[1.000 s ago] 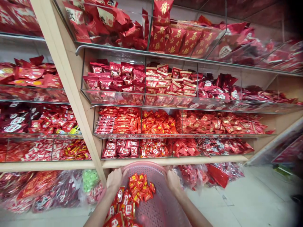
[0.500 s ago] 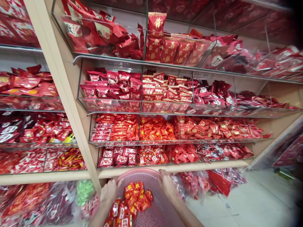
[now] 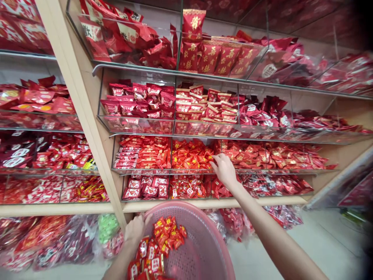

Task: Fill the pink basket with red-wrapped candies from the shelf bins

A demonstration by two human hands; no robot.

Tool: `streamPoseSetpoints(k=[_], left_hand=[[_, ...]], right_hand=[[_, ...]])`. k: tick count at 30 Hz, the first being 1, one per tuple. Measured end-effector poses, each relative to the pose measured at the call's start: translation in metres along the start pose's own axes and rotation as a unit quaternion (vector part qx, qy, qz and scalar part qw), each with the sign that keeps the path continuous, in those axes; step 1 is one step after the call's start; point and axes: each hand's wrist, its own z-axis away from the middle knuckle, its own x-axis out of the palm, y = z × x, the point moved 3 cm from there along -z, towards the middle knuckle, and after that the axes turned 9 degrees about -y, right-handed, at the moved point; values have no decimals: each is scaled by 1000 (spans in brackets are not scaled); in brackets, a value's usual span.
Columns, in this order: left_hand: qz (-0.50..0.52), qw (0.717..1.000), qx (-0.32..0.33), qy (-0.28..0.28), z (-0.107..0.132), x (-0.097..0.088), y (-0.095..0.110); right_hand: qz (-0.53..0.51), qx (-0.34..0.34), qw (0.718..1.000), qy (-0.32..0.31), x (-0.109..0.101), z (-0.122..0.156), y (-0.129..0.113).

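Observation:
My left hand (image 3: 134,230) is closed on the left rim of a pink perforated plastic basket (image 3: 210,241). Inside the basket, a pile of small orange-red candies with yellow print (image 3: 169,233) lies beside larger red-and-white wrapped packets (image 3: 148,258). Reaching out over the front of the shelf, my right hand (image 3: 223,169) is beside a compartment of orange-red wrapped candies (image 3: 190,155). Its thumb and fingers are apart, pointing left toward those candies, and nothing shows in them. Whether the fingertips touch the candies I cannot tell.
A wooden shelf unit (image 3: 106,186) holds tiers of clear-walled compartments with red packets (image 3: 140,105). Glass fronts (image 3: 136,126) edge the tiers. On the floor below lie plastic bags of sweets (image 3: 67,241), one green (image 3: 107,229). Pale floor tiles (image 3: 320,241) lie at right.
My right hand has let go of the basket's right rim and moved up to the shelf compartment. The left hand still grips the basket. The view has shifted slightly.

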Motion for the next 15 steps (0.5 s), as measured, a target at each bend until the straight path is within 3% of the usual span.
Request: streamPoseSetpoints(k=[4, 8, 11, 13, 15], left_hand=[[2, 1000, -7, -16, 3, -3, 2], [-12, 1000, -4, 0, 6, -7, 5], [-15, 1000, -5, 1, 7, -9, 7], [-17, 1000, -8, 1, 8, -8, 7], [-16, 1000, -8, 2, 7, -7, 7]], right_hand=[[-1, -22, 999, -35, 6, -5, 5], [-70, -32, 997, 31, -19, 2, -2], [-149, -31, 985, 81, -38, 18, -19], [-206, -30, 976, 66, -31, 38, -38], [-271, -27, 962, 1, -1, 64, -60]])
